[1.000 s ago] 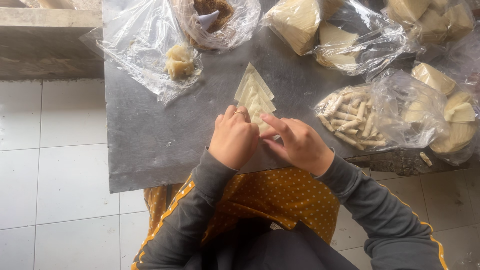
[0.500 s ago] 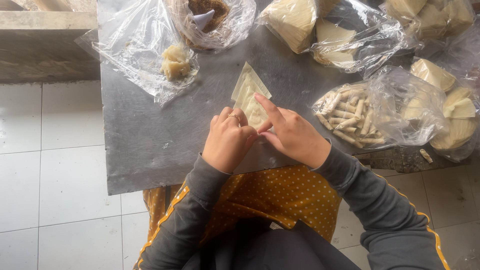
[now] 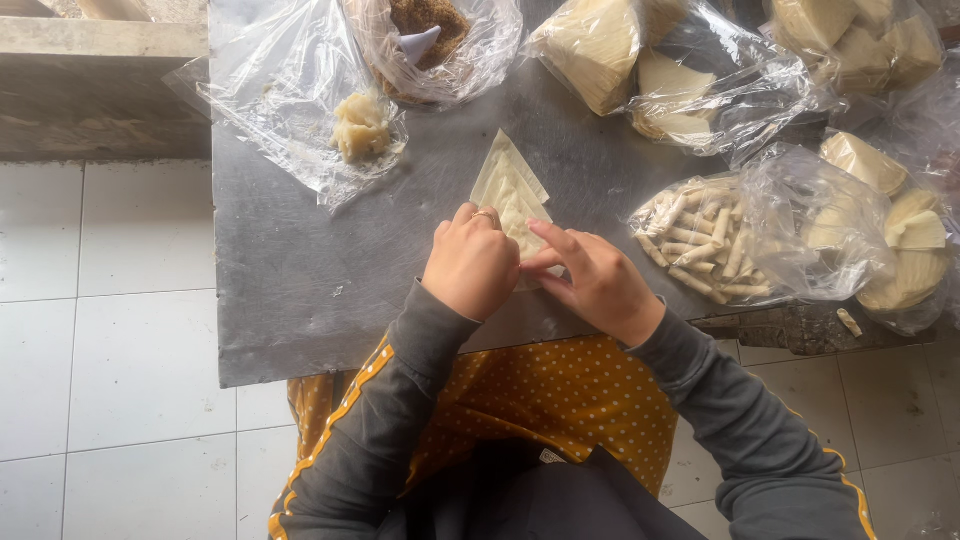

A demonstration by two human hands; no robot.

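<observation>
the thin triangular pastry sheets are pinned to the grey table near its front edge, their lower end pressed under the curled left hand and the flat fingers of the right hand. a tear could be caused if the delicate sheets were pulled too sharply. farther off, the dough lump and finished rolls lie in open plastic bags.

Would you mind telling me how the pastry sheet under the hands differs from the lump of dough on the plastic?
The pastry sheet is flat and triangular; the lump of dough is rounded and crumpled. Both hands press the sheet; nothing touches the lump. The sheet lies on bare table; the lump on plastic. Both are pale cream.
</observation>
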